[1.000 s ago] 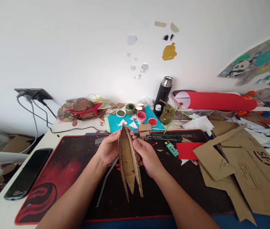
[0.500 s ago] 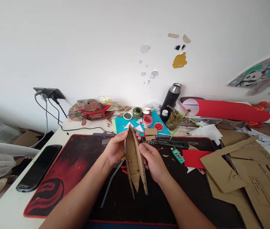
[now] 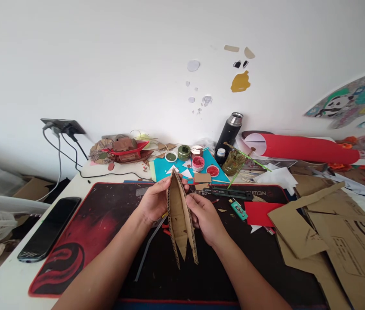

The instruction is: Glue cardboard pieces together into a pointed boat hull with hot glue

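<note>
Between my hands is a boat-shaped cardboard piece [image 3: 178, 217], held above the dark desk mat [image 3: 105, 224]. Its two side strips meet in a point at the far end and stand apart at the near end, with a pointed base between them. My left hand [image 3: 155, 200] grips the left side near the far tip, thumb on the outside. My right hand [image 3: 203, 215] pinches the right side about midway along, its fingertips partly hidden behind the strip. Under the piece, a clear glue stick [image 3: 146, 249] and something red [image 3: 167, 231] lie on the mat, partly covered.
A utility knife [image 3: 230, 193], a teal eraser-like item [image 3: 239, 209] and red paper [image 3: 261, 214] lie to the right, beside cut cardboard [image 3: 340, 241]. Behind stand paint jars [image 3: 184, 152], a brush jar [image 3: 232, 162] and a black flask [image 3: 229, 133]. A phone [image 3: 50, 228] is at left.
The camera view has swung left and up, so everything appears shifted slightly right. Both hands keep the same hold on the cardboard piece, whose shape looks unchanged.
</note>
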`<control>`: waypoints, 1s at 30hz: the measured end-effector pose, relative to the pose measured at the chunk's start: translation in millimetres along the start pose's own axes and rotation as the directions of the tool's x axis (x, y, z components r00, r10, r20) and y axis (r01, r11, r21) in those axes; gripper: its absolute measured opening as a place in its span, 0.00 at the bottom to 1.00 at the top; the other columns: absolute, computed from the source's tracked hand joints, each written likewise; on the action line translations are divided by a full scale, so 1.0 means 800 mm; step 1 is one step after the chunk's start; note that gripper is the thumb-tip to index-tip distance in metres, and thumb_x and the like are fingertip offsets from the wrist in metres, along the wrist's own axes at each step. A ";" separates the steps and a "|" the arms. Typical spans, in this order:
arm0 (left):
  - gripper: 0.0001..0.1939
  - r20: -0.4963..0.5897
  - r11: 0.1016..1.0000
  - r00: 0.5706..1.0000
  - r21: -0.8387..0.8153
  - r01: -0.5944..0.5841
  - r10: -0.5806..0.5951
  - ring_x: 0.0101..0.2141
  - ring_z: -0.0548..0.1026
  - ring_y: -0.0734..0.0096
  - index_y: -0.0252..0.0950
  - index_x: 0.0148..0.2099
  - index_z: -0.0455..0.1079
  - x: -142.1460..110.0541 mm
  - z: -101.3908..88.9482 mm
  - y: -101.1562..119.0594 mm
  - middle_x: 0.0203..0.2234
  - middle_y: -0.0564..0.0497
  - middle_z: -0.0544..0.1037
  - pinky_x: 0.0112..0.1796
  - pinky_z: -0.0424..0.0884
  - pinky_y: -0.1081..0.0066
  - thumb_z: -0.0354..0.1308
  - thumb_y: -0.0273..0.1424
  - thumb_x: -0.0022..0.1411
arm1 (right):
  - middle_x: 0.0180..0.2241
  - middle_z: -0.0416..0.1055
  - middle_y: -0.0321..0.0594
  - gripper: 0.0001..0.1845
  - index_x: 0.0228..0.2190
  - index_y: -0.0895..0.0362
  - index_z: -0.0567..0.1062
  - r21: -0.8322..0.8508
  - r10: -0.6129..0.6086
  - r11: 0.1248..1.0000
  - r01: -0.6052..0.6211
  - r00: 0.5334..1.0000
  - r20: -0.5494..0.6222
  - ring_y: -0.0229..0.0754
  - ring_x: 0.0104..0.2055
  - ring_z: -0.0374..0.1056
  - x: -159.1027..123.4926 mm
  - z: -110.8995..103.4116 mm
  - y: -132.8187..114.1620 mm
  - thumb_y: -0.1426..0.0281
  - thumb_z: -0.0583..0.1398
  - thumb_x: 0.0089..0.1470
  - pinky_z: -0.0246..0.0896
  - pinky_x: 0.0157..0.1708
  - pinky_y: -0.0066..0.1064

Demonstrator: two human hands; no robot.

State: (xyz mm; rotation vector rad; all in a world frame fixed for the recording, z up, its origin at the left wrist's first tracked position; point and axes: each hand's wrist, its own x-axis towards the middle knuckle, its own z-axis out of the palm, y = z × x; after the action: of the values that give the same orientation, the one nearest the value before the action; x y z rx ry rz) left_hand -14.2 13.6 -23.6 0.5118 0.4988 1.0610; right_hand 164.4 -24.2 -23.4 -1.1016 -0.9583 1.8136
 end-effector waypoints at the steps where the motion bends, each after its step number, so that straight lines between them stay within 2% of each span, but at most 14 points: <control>1: 0.18 0.001 1.000 1.000 -0.005 0.006 -0.006 0.47 0.86 0.49 0.32 0.49 0.82 0.000 -0.001 -0.001 0.41 0.42 0.87 0.51 0.82 0.58 0.76 0.35 0.60 | 0.15 0.53 0.22 0.33 0.31 0.54 0.74 -0.001 0.000 1.000 0.000 1.000 0.004 0.31 0.18 0.43 0.000 0.000 0.000 0.38 0.72 0.47 0.34 0.18 0.26; 6: 0.15 -0.015 0.998 1.000 -0.055 0.010 -0.011 0.46 0.86 0.51 0.33 0.49 0.81 0.000 -0.005 -0.004 0.44 0.41 0.87 0.49 0.82 0.58 0.73 0.34 0.62 | 0.16 0.51 0.22 0.32 0.31 0.54 0.74 0.011 0.004 1.000 -0.004 1.000 0.012 0.31 0.18 0.42 -0.001 0.000 -0.001 0.39 0.72 0.47 0.34 0.18 0.27; 11: 0.16 -0.015 0.993 1.000 -0.115 0.018 -0.020 0.46 0.85 0.52 0.34 0.49 0.81 -0.002 -0.004 -0.004 0.44 0.43 0.86 0.47 0.83 0.58 0.75 0.33 0.60 | 0.16 0.55 0.24 0.33 0.31 0.55 0.75 0.018 -0.014 1.000 0.014 1.000 0.005 0.32 0.18 0.45 0.000 -0.002 0.002 0.38 0.71 0.49 0.35 0.18 0.26; 16: 0.18 -0.047 0.990 0.999 -0.142 0.011 -0.017 0.48 0.84 0.53 0.34 0.51 0.81 -0.002 -0.003 0.000 0.44 0.44 0.86 0.52 0.82 0.56 0.76 0.32 0.59 | 0.16 0.57 0.25 0.32 0.31 0.54 0.74 0.027 -0.031 0.999 0.030 0.999 0.019 0.32 0.18 0.47 -0.002 -0.002 0.002 0.37 0.70 0.52 0.36 0.18 0.27; 21: 0.17 -0.047 0.991 0.998 -0.133 0.022 -0.029 0.52 0.83 0.48 0.35 0.51 0.80 -0.002 0.001 0.001 0.44 0.44 0.85 0.57 0.79 0.53 0.75 0.32 0.60 | 0.16 0.56 0.24 0.33 0.35 0.56 0.77 0.033 -0.012 0.999 0.011 0.999 0.037 0.32 0.18 0.45 -0.003 -0.001 -0.002 0.39 0.72 0.50 0.35 0.18 0.26; 30: 0.16 -0.063 0.974 0.996 -0.221 0.045 -0.061 0.47 0.84 0.54 0.34 0.52 0.79 0.001 -0.004 -0.002 0.45 0.43 0.85 0.51 0.81 0.60 0.72 0.31 0.63 | 0.16 0.56 0.24 0.34 0.34 0.55 0.77 0.030 -0.010 1.000 0.009 0.999 0.034 0.32 0.18 0.45 -0.001 -0.001 0.002 0.37 0.72 0.49 0.35 0.19 0.28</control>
State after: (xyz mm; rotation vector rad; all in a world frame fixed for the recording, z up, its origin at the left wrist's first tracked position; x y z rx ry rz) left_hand -15.2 14.2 -27.1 0.2661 0.4471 1.0703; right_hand 165.0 -25.3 -25.2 -1.0487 -0.9522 1.8385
